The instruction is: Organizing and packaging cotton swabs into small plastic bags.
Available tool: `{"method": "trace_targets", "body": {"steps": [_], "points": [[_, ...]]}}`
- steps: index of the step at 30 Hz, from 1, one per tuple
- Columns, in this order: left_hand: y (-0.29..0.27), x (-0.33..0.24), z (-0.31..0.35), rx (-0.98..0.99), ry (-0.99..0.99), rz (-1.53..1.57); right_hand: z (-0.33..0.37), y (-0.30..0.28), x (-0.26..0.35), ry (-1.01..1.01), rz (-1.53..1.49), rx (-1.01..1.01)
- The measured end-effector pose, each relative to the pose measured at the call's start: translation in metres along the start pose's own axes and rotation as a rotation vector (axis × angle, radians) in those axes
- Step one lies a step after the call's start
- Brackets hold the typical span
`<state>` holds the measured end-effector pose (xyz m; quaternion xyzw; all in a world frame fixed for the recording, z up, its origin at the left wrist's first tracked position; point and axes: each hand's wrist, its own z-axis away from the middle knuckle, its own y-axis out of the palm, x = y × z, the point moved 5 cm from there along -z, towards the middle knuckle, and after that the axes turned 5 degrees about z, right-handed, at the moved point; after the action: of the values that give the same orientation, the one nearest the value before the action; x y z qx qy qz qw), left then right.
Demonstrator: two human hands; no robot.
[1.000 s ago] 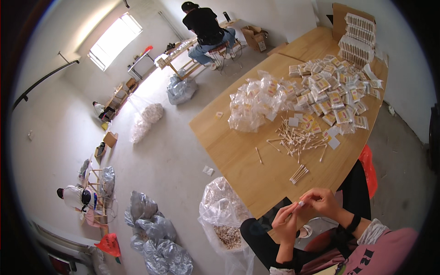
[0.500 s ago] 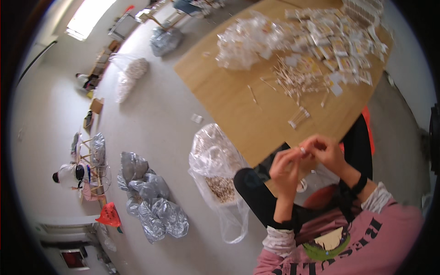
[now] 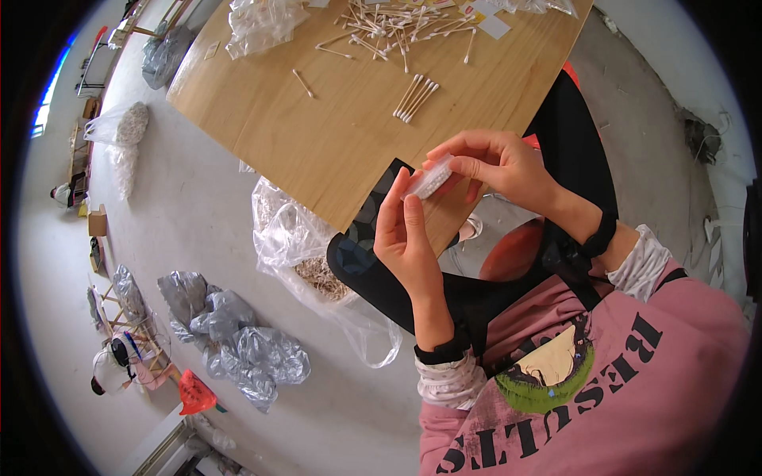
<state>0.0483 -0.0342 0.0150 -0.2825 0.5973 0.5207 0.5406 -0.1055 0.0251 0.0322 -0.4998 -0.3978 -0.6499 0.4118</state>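
Left hand point(image 3: 406, 247) pinched left end of small clear packet point(image 3: 431, 183) between thumb and fingers; right hand point(image 3: 503, 165) had grip pinching other end. Packet, white inside, was above near end of counter point(image 3: 262, 135). Beyond hands lay short row of swabs point(image 3: 416, 99); farther off, loose swab pile point(image 3: 397, 30). Single swab point(image 3: 303, 83) lay toward left edge.

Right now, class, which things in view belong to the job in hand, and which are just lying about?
Likely in the job:
small clear packet, held between left hand and right hand
loose cotton swabs
row of swabs
white card

Apparently just lying about:
grey plastic bags
small brown box
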Motion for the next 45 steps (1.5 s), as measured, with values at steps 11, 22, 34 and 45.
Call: {"method": "trace_targets", "body": {"steps": [11, 22, 34, 45], "points": [[0.01, 0.004, -0.001, -0.019, -0.035, -0.02, -0.003, 0.012, -0.01, 0.109, -0.018, 0.03], [-0.003, 0.01, -0.002, -0.025, -0.055, 0.091, -0.009, 0.003, -0.004, 0.159, -0.056, 0.078], [0.005, -0.05, 0.03, 0.161, 0.412, -0.311, 0.035, 0.001, 0.035, -0.104, 0.046, 0.164], [0.004, -0.113, 0.076, 0.102, 0.332, -0.064, 0.07, 0.032, 0.104, -0.396, 0.098, 0.131]]}}
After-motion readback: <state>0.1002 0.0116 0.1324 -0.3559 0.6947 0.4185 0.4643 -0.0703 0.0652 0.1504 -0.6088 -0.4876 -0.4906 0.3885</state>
